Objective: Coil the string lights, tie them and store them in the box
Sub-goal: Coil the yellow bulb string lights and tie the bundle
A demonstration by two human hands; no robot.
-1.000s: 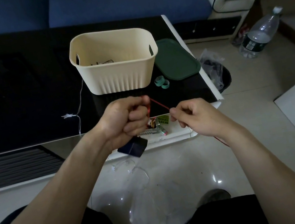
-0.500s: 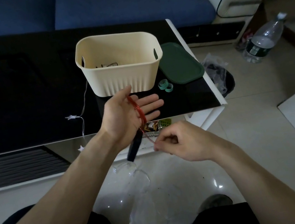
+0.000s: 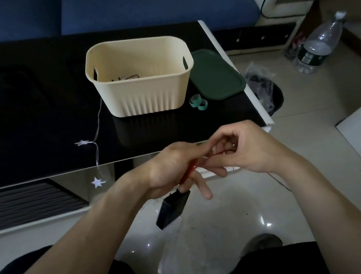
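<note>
The two hands meet just in front of the near edge of the black worktop (image 3: 24, 104). The left hand (image 3: 171, 172) has its fingers (image 3: 204, 188) partly extended and pointing down to the right, with a red tie (image 3: 190, 169) crossing its palm; the tie's long axis runs from lower left up to the right, into the right hand (image 3: 246, 147). The right hand's fingers are curled and pinch the tie's far end.

Below the left hand hangs a dark block (image 3: 172, 207), seemingly the lights' battery pack, tilted with its long axis from upper right to lower left; how it is held cannot be told.

One strand of the string lights (image 3: 96, 125) runs from the cream box (image 3: 143, 95) down across the worktop and over its near edge. Two star lamps show: one star (image 3: 82, 142) lies on the worktop, another star (image 3: 97, 182) hangs below the edge. More clear wire lies loose on the floor between the person's knees.

One box stands upright on the worktop, with one green lid (image 3: 215, 75) flat just beside it on the right, and two green rings (image 3: 198, 102) near its front right corner. One plastic bottle (image 3: 317, 45) stands on the floor, far right.
</note>
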